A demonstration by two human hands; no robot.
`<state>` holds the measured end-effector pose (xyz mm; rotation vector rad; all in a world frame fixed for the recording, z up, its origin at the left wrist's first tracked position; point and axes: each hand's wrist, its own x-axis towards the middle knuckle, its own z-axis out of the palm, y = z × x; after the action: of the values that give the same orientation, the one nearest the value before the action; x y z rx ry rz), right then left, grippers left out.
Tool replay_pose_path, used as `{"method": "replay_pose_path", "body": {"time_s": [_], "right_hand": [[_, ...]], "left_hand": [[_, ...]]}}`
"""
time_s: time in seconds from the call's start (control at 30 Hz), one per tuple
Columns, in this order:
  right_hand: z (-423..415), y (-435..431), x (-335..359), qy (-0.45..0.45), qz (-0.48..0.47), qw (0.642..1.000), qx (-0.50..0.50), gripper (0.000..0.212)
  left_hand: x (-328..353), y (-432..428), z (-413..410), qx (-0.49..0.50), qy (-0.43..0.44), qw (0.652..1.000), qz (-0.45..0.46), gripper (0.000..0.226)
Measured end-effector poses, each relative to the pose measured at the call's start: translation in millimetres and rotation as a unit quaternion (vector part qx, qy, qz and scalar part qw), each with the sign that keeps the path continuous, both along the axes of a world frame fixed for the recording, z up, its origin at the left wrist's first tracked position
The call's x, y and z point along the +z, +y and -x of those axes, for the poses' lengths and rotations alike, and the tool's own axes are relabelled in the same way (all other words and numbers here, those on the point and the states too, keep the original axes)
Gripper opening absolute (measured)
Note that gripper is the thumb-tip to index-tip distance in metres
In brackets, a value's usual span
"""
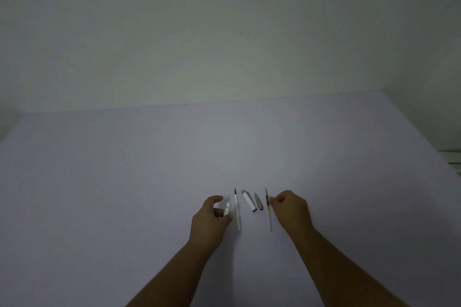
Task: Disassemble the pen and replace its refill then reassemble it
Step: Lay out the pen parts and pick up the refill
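The pen lies in parts on the pale table point(224, 147). My left hand point(209, 222) curls around a short white-and-silver pen piece point(227, 208). Just right of it a white refill point(237, 212) with a dark tip lies lengthwise. A white barrel section point(248, 200) and a grey metal tip cone point(258, 201) lie side by side in the middle. My right hand point(291, 209) pinches a second refill point(269, 212), clear with a dark and yellow band, between thumb and fingertips near its upper part.
A plain wall point(224, 32) rises behind the table's far edge. A white object point(452, 159) shows at the right edge beyond the table. Both forearms come in from the bottom of the view.
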<state>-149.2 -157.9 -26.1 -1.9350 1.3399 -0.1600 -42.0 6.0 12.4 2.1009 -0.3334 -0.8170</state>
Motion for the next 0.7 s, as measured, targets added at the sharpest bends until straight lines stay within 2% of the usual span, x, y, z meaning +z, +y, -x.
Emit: {"method": "replay_pose_path", "body": {"time_s": [0.07,0.13,0.23,0.3,0.4,0.53,0.63,0.7], "right_hand": [[-8,11,8,-0.029,0.023,0.999,0.013,0.023],[-21,26,12,-0.029,0.025,0.997,0.066,0.024],[-42,55,8,0.038,0.050,0.983,0.174,0.033],[-48,66,2,0.073,0.076,0.974,0.199,0.036],[-47,71,-4,0.111,0.112,0.967,0.200,0.023],[-48,76,-5,0.140,0.078,0.971,0.178,0.019],[-45,75,0,0.101,0.032,0.984,0.141,0.023],[-42,71,7,0.020,-0.003,0.996,0.089,0.022]], "left_hand": [[0,4,-4,0.019,-0.011,1.000,-0.002,0.034],[0,8,-9,0.045,-0.021,0.999,-0.009,0.024],[-1,11,-11,0.064,-0.044,0.997,-0.025,0.016],[-1,12,-11,0.066,-0.048,0.996,-0.024,0.014],[-1,14,-11,0.057,-0.049,0.997,-0.031,0.015],[-1,18,-13,0.050,-0.042,0.997,-0.040,0.015],[-2,18,-10,0.040,-0.026,0.998,-0.039,0.013],[-3,17,-8,0.029,-0.026,0.998,-0.042,0.012]]}}
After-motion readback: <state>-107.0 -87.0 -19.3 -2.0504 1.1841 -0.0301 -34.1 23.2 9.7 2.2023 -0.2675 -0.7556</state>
